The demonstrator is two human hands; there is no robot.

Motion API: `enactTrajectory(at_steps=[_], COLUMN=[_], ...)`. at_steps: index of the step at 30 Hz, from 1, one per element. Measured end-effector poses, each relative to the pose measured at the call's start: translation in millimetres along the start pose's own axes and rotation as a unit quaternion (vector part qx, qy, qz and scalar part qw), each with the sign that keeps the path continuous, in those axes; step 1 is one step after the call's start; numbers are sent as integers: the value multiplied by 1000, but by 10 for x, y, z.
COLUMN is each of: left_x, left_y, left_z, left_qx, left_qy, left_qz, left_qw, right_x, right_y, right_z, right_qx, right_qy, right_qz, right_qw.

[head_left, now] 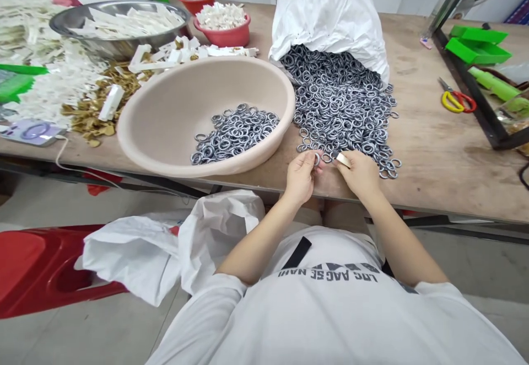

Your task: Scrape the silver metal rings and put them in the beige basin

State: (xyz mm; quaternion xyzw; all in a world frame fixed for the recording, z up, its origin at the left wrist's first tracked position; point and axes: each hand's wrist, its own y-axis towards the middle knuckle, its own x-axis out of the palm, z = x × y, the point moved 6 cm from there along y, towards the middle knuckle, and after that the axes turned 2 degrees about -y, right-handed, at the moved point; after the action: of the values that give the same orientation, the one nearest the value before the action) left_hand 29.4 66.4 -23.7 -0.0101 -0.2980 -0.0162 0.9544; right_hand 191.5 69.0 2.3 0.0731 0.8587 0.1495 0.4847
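My left hand (301, 176) pinches a grey ring (317, 159) near the table's front edge. Just right of it, my right hand (359, 173) is closed on a small tool with a pale, shiny handle (343, 160) and a dark tip, which points at the rings. Behind both hands spreads a heap of grey rings (341, 114), spilling from the mouth of a white sack (328, 12). On the left, a large beige basin (165, 106) holds a smaller pile of similar rings (239, 133).
Scissors (457, 102) lie on the table (430, 150) at right, beside a dark metal frame (471, 95) and green trays (477, 51). White and brown parts, a steel bowl (119, 45) and a red bowl (227, 35) are at left. A red stool (25, 271) stands below.
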Motion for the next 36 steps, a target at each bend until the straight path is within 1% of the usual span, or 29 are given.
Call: enactTrajectory(at_steps=[2, 4, 7, 10, 14, 16, 18, 19, 21, 23, 24, 26, 30, 33, 36], left_x=[-35, -49, -44, -21, 4, 30, 86, 119, 180, 224, 238, 252, 250, 239, 210], left_y=[18, 39, 67, 80, 77, 67, 53, 45, 28, 11, 2, -17, -51, -48, -16], left_z=[24, 32, 12, -19, -27, -29, -27, -20, 3, 19, 23, 29, 32, 8, -48], left_qx=[12, 8, -21, -43, -14, 4, 19, 30, 53, 65, 66, 64, 60, 58, 44], left_qy=[-30, -55, -72, -48, -1, 41, 90, 112, 151, 184, 196, 215, 251, 249, 204], left_qz=[26, 33, 25, 10, 12, 12, -6, -17, -38, -59, -70, -90, -108, -108, -106], left_qw=[999, 998, 997, 998, 1000, 999, 996, 993, 986, 979, 976, 970, 960, 961, 972], right_x=[28, 46, 54, 51, 70, 60, 50, 56, 83, 107, 115, 128, 162, 164, 157], right_y=[12, 19, 40, 74, 124, 140, 140, 134, 112, 85, 75, 63, 56, 51, 32], right_z=[15, 27, 39, 43, 55, 69, 77, 73, 36, -25, -49, -61, 13, 23, -25], right_qx=[-3, -3, -1, 2, 10, 17, 28, 35, 49, 54, 55, 66, 104, 87, 62], right_qy=[-85, -114, -107, -87, -66, 1, 130, 205, 335, 406, 422, 434, 448, 453, 458], right_qz=[-25, -31, -24, -8, -5, 1, -3, -16, -58, -95, -105, -102, -62, -56, -74], right_qw=[996, 993, 994, 996, 998, 1000, 991, 978, 939, 907, 899, 893, 886, 886, 884])
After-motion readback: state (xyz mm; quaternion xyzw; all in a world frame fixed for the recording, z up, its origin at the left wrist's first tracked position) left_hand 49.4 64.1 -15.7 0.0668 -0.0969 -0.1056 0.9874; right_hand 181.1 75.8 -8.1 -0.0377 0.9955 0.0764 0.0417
